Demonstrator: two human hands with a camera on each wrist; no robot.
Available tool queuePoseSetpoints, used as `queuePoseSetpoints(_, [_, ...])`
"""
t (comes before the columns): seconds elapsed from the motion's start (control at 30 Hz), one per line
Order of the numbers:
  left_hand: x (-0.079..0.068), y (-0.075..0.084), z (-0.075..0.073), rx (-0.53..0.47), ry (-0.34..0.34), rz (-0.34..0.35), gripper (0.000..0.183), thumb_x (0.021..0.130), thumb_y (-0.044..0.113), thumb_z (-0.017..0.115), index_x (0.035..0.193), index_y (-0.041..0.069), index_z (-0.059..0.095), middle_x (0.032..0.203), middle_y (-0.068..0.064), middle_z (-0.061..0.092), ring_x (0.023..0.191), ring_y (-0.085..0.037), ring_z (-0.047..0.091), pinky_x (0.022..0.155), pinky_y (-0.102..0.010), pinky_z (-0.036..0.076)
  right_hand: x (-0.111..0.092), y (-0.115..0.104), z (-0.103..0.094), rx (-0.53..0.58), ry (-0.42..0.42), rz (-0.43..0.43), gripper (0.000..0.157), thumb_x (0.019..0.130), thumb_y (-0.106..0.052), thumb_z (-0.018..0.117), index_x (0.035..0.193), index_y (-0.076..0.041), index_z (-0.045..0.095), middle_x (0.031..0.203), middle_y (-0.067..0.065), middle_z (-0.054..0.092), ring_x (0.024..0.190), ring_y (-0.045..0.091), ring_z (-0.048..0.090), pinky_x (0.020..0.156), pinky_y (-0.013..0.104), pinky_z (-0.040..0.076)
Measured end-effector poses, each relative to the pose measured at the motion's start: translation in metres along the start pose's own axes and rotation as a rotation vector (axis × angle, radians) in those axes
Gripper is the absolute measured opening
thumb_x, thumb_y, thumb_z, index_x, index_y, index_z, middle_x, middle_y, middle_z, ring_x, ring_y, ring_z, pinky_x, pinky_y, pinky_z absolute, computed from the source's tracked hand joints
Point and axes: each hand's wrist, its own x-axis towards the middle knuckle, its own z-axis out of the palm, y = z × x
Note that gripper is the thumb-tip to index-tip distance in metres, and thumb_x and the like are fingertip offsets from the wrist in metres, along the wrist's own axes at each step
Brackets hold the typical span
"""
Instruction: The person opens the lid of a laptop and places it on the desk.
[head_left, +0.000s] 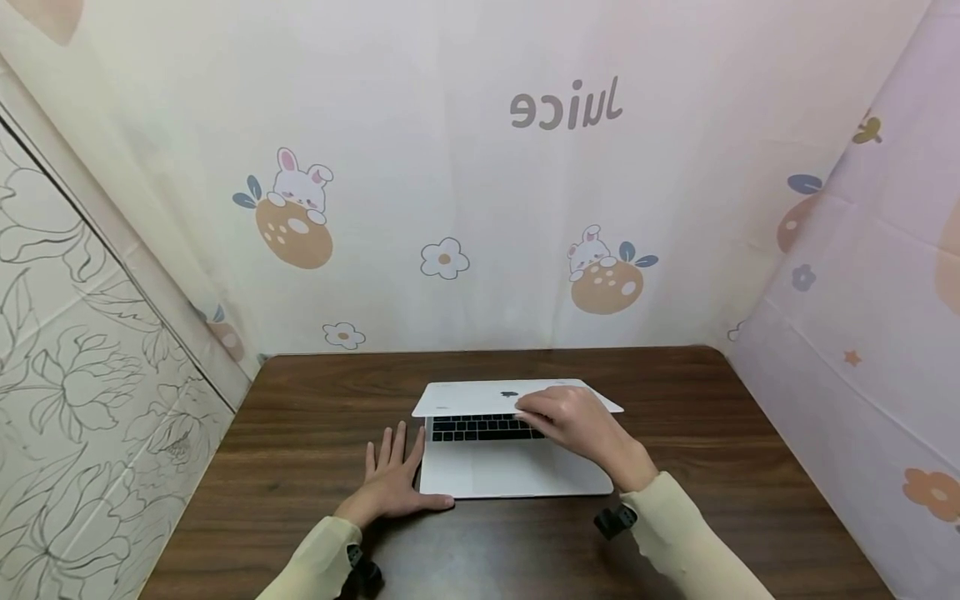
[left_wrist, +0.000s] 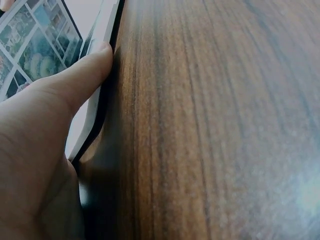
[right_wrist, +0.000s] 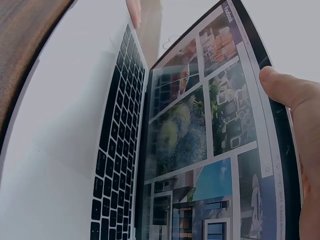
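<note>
We see the right hand (head_left: pixel 576 421) pinching the free edge of the lid (head_left: pixel 472 402), thumb on the screen (right_wrist: pixel 182 135); the lid, long axis left to right, slants above the keyboard (head_left: pixel 483 430); the left hand (head_left: pixel 393 485), fingers spread, touches the near left corner of the laptop (head_left: pixel 517 473) on the table (head_left: pixel 300 417)

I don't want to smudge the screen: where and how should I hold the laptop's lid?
Probably pinch the lid mid-way along its free edge, coming from the front, thumb on the dark border, fingers outside. It leans part-open over the keyboard, so that thin edge faces you, with a gap below. The right hand pinches there.
</note>
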Motion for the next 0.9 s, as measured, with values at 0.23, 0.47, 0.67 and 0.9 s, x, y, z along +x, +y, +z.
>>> queuePoseSetpoints(0.23, [-0.0014, 0.0011, -0.0026, -0.008, -0.017, -0.006, 0.138, 0.062, 0.097, 0.062, 0.167, 0.027, 0.008, 0.173, -0.014, -0.009, 0.159, -0.039, -0.012, 0.122, -0.066, -0.012, 0.0023, 0.0017, -0.0021, 0.005, -0.022, 0.021, 0.011, 0.087, -0.018, 0.083, 0.098, -0.014, 0.081, 0.091, -0.006, 0.079, 0.078, 0.005, 0.073, 0.068, 0.026, 0.060])
queuePoseSetpoints(0.47, [-0.0026, 0.0030, -0.0054, -0.008, -0.031, -0.004, 0.137, 0.063, 0.095, 0.064, 0.167, 0.025, 0.009, 0.173, -0.016, -0.008, 0.159, -0.040, -0.012, 0.121, -0.067, -0.012, 0.0053, 0.0018, -0.0040, 0.027, -0.027, 0.054, 0.007, 0.090, -0.018, 0.081, 0.095, -0.015, 0.078, 0.084, -0.007, 0.075, 0.067, 0.000, 0.062, 0.060, 0.022, 0.054])
queuePoseSetpoints(0.67, [-0.0016, 0.0025, -0.0059, 0.002, -0.048, -0.011, 0.137, 0.064, 0.095, 0.063, 0.168, 0.025, 0.008, 0.173, -0.016, -0.009, 0.159, -0.040, -0.014, 0.122, -0.066, -0.012, 0.0088, 0.0018, -0.0055, 0.045, -0.025, 0.069, 0.008, 0.090, -0.020, 0.081, 0.095, -0.015, 0.077, 0.085, -0.007, 0.076, 0.066, -0.001, 0.062, 0.058, 0.021, 0.053])
queuePoseSetpoints(0.9, [-0.0014, 0.0020, -0.0057, 0.002, -0.045, -0.007, 0.137, 0.063, 0.095, 0.063, 0.168, 0.024, 0.009, 0.173, -0.016, -0.009, 0.159, -0.040, -0.013, 0.122, -0.066, -0.012, 0.0093, 0.0057, -0.0044, 0.038, -0.007, 0.069, 0.008, 0.090, -0.019, 0.081, 0.095, -0.014, 0.077, 0.082, -0.006, 0.074, 0.065, -0.001, 0.061, 0.057, 0.022, 0.053])
